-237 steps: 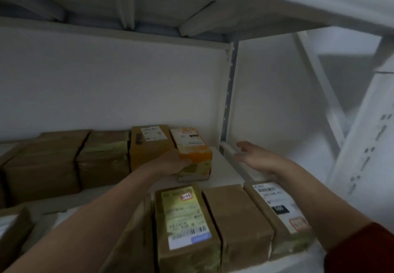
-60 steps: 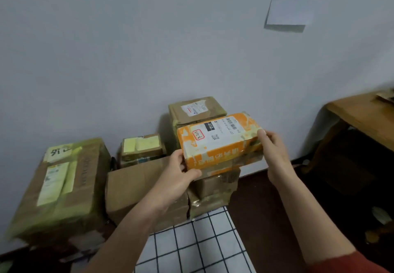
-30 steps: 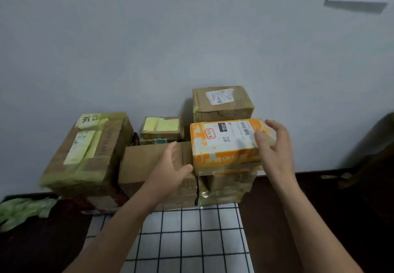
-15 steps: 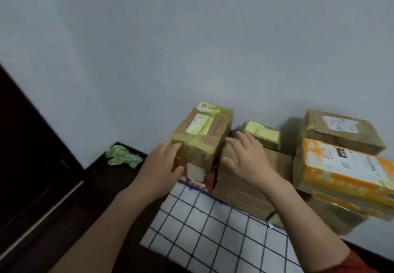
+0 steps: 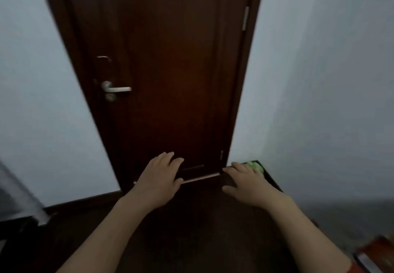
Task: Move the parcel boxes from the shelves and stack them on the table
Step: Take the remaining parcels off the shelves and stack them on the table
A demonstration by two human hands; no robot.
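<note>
Both my hands are held out in front of me, palms down, with nothing in them. My left hand (image 5: 161, 177) has relaxed, loosely spread fingers. My right hand (image 5: 247, 180) is the same, a little to the right. Only a blurred corner of one parcel box (image 5: 378, 251) shows at the bottom right edge. The shelves and the rest of the stacked parcel boxes are out of view.
A dark brown door (image 5: 162, 76) with a metal lever handle (image 5: 116, 89) stands shut straight ahead. Pale walls flank it. A crumpled green thing (image 5: 254, 166) lies on the dark floor in the right corner. A pale slanted post (image 5: 23, 200) shows at the left edge.
My view has swung left, away from the stacked boxes, to the door. The orange parcel box was set on the stack and both hands let go of it; they now hang free.
</note>
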